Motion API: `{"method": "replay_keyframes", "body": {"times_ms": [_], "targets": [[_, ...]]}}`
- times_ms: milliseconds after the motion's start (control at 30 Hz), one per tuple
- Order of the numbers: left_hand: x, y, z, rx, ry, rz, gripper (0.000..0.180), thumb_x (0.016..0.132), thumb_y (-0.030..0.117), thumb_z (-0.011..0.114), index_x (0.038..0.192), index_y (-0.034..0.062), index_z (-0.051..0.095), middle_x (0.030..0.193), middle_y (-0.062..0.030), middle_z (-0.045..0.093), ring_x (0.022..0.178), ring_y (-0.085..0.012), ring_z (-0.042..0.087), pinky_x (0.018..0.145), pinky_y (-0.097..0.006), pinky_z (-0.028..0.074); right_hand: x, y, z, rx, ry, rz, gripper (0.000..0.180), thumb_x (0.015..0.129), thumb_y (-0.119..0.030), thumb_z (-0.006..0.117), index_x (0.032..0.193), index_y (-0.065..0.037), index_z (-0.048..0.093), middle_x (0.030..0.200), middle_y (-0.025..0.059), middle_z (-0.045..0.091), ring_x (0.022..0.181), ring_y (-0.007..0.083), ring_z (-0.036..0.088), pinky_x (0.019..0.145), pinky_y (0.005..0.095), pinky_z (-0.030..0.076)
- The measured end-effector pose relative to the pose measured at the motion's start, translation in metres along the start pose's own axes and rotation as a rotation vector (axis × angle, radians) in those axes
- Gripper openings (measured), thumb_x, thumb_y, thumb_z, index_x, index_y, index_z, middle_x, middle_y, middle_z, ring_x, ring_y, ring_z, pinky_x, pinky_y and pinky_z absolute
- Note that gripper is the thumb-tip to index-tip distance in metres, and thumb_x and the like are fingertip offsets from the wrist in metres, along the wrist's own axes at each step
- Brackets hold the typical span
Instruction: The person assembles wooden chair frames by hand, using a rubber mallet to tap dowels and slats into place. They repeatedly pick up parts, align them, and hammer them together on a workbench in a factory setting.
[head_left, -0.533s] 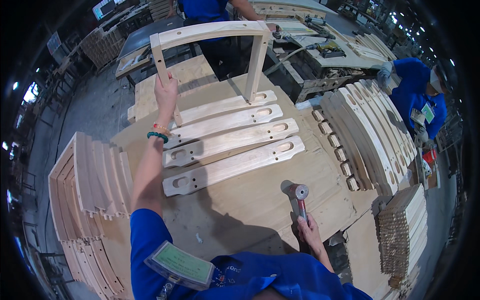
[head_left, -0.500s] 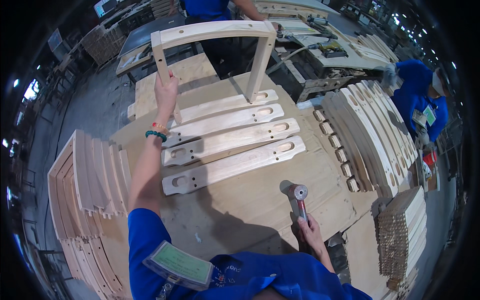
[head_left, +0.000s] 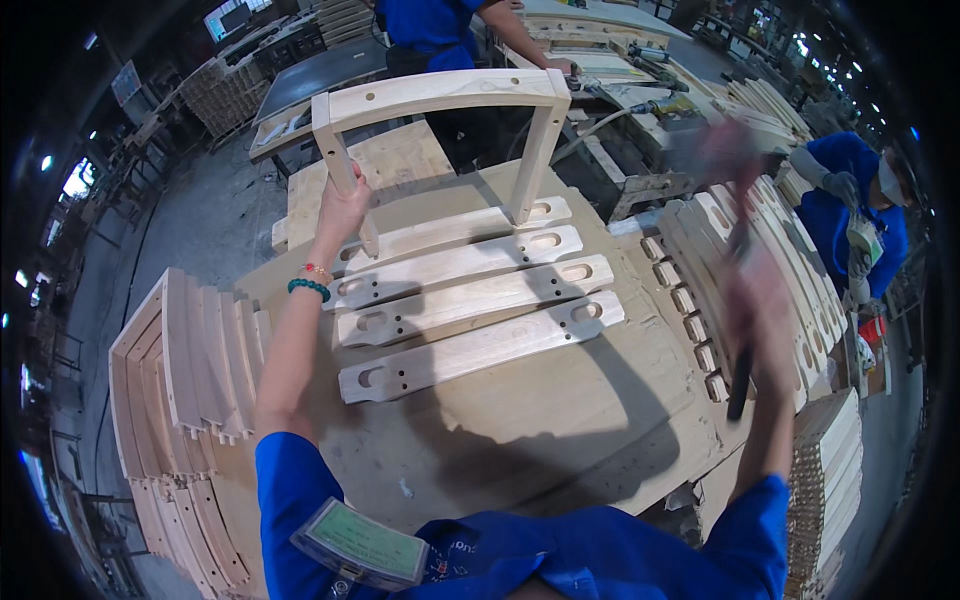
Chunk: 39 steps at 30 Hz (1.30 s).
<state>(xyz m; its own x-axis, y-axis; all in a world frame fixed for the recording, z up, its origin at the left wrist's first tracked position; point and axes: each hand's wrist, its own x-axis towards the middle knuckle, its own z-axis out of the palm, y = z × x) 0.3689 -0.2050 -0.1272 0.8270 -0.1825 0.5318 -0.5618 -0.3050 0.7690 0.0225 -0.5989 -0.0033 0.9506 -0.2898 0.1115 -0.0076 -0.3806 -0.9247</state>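
My left hand [head_left: 345, 207] is closed around the left leg of a pale U-shaped wooden frame [head_left: 440, 92]. The frame stands upright with its curved crossbar on top and its two legs pointing down at the farthest wooden rail [head_left: 450, 237]. Whether both leg ends are seated in that rail is hard to see. Nearer me lie more loose rails [head_left: 490, 345], side by side, with oval slots and small holes at their ends. Raised at the right, my right hand [head_left: 762, 310] grips a hammer [head_left: 741, 380]; its head is smeared by motion.
Curved wooden parts [head_left: 190, 360] are stacked at the left of the board-covered table [head_left: 520, 430]. Slotted rails [head_left: 775, 260] and a pile of slats [head_left: 830, 480] stand at the right. One co-worker [head_left: 430, 30] is beyond the frame; another [head_left: 860, 200] is at far right.
My right hand has swung the hammer up and to the right from low over the table. My left hand still holds the frame; the whole scene has shifted slightly down and right.
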Motion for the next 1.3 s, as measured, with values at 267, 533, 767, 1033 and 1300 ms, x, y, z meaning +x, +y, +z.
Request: {"method": "replay_keyframes", "body": {"times_ms": [267, 533, 767, 1033, 1300], "targets": [[0.007, -0.005, 0.01, 0.124, -0.029, 0.081, 0.015, 0.086, 0.015, 0.057, 0.095, 0.0059, 0.051, 0.08, -0.0022, 0.054, 0.077, -0.0133, 0.053, 0.071, -0.03, 0.045, 0.164, -0.008, 0.054, -0.216, 0.242, -0.571, 0.03, 0.098, -0.035, 0.047, 0.084, -0.008, 0.047, 0.058, -0.0047, 0.039, 0.042, 0.0042, 0.035, 0.036, 0.0208, 0.028], [-0.004, -0.03, -0.006, 0.112, 0.017, -0.02, 0.021, 0.079, 0.016, 0.056, 0.095, 0.0046, 0.05, 0.086, -0.0136, 0.056, 0.081, -0.0285, 0.056, 0.075, -0.037, 0.045, 0.115, -0.043, 0.075, -0.015, -0.091, -0.091, 0.034, 0.096, -0.042, 0.049, 0.089, -0.009, 0.049, 0.057, -0.0083, 0.034, 0.04, -0.0009, 0.028, 0.033, 0.0174, 0.023], [0.003, -0.053, -0.032, 0.098, 0.045, -0.033, 0.022, 0.08, 0.016, 0.057, 0.098, 0.0057, 0.051, 0.085, -0.0123, 0.056, 0.08, -0.0284, 0.056, 0.075, -0.038, 0.046, 0.063, -0.088, 0.096, 0.07, -0.099, -0.067, 0.036, 0.097, -0.04, 0.047, 0.099, -0.005, 0.053, 0.056, -0.0086, 0.032, 0.04, -0.0013, 0.028, 0.034, 0.0153, 0.021], [0.0, -0.053, -0.019, 0.054, 0.051, -0.004, 0.023, 0.08, 0.011, 0.056, 0.102, 0.0078, 0.049, 0.085, -0.0103, 0.054, 0.08, -0.0237, 0.055, 0.075, -0.036, 0.046, 0.077, -0.171, 0.122, -0.023, -0.095, -0.653, 0.04, 0.099, -0.04, 0.042, 0.105, -0.003, 0.054, 0.057, -0.0011, 0.043, 0.04, 0.007, 0.041, 0.034, 0.0221, 0.033], [-0.007, -0.046, -0.029, -0.051, 0.004, -0.068, 0.028, 0.076, 0.007, 0.053, 0.104, 0.0052, 0.048, 0.088, -0.0121, 0.055, 0.079, -0.0265, 0.057, 0.074, -0.038, 0.047, 0.189, -0.18, 0.268, -0.273, 0.116, -1.14, 0.039, 0.099, -0.039, 0.041, 0.099, -0.003, 0.055, 0.061, 0.0045, 0.051, 0.041, 0.0187, 0.051, 0.038, 0.0324, 0.043]]}}
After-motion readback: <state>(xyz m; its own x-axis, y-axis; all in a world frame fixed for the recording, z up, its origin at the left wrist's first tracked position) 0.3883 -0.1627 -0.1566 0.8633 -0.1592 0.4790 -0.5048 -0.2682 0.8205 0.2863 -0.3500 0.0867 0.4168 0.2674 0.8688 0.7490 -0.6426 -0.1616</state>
